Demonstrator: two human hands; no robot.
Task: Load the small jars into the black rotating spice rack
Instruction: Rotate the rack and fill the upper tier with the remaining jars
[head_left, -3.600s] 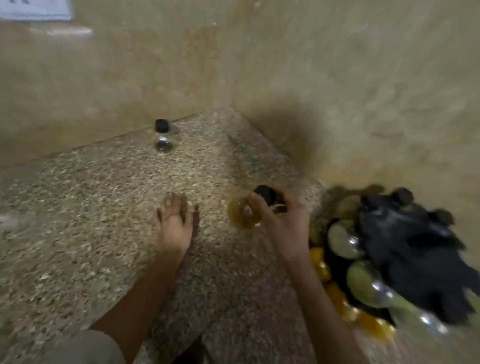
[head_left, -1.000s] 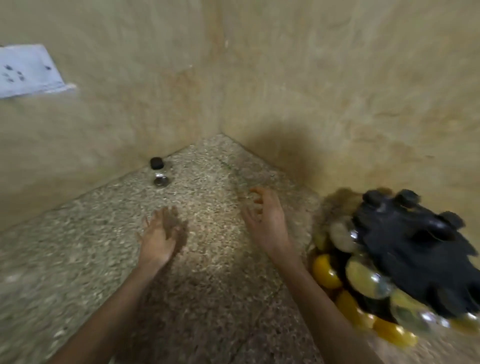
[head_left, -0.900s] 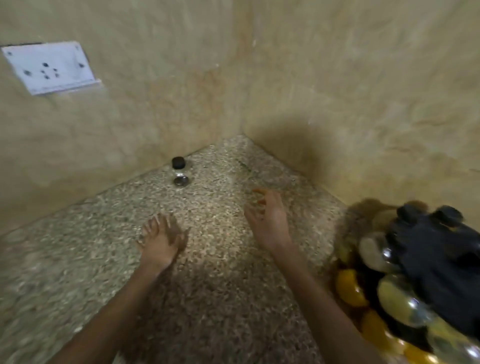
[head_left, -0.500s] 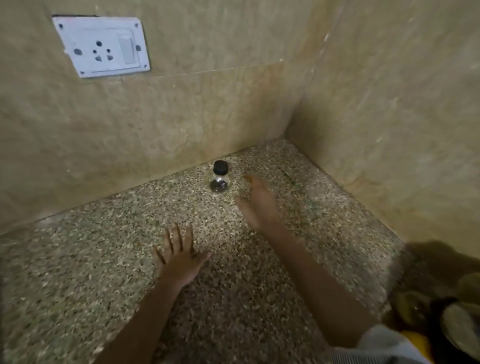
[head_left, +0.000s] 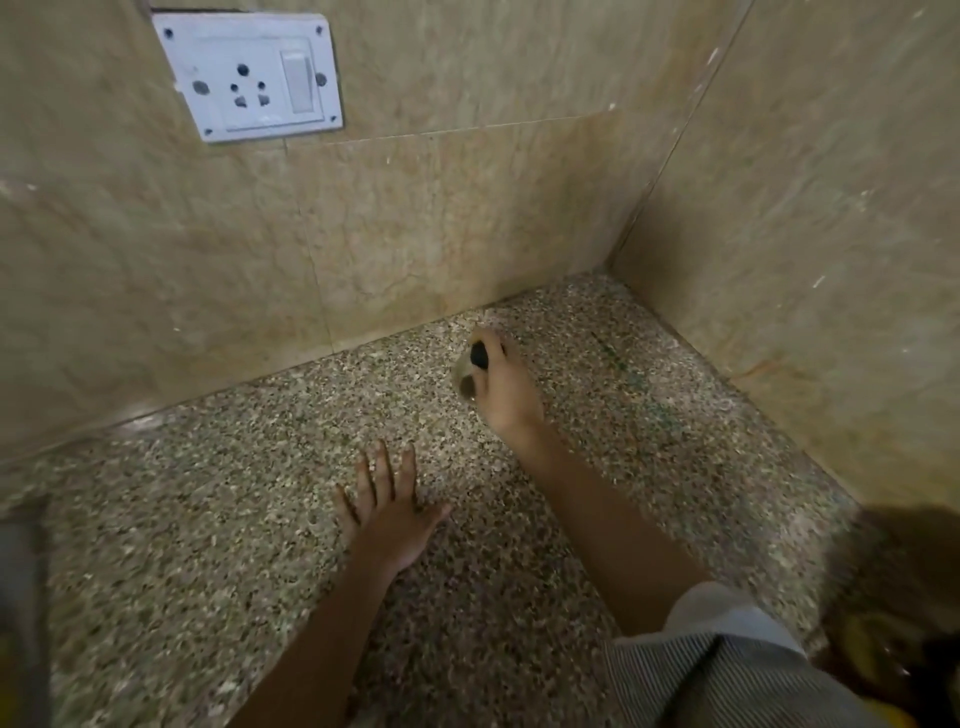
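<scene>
A small glass jar (head_left: 466, 375) with a black cap stands on the speckled stone counter (head_left: 208, 519) near the back wall. My right hand (head_left: 503, 384) is stretched out to it, fingers wrapped around the cap and the jar's right side. My left hand (head_left: 387, 506) rests flat on the counter nearer to me, fingers spread, holding nothing. The black spice rack (head_left: 904, 654) shows only as a dark blurred edge with yellow jars at the bottom right corner.
Beige tiled walls meet in a corner (head_left: 618, 260) just right of the jar. A white socket plate (head_left: 249, 75) is on the back wall at upper left. A grey object (head_left: 21, 597) sits at the left edge.
My right hand has reached forward and closed around the jar, which stood untouched half a second ago. The view swung left, pushing the rack almost out of frame. My left hand stayed flat.
</scene>
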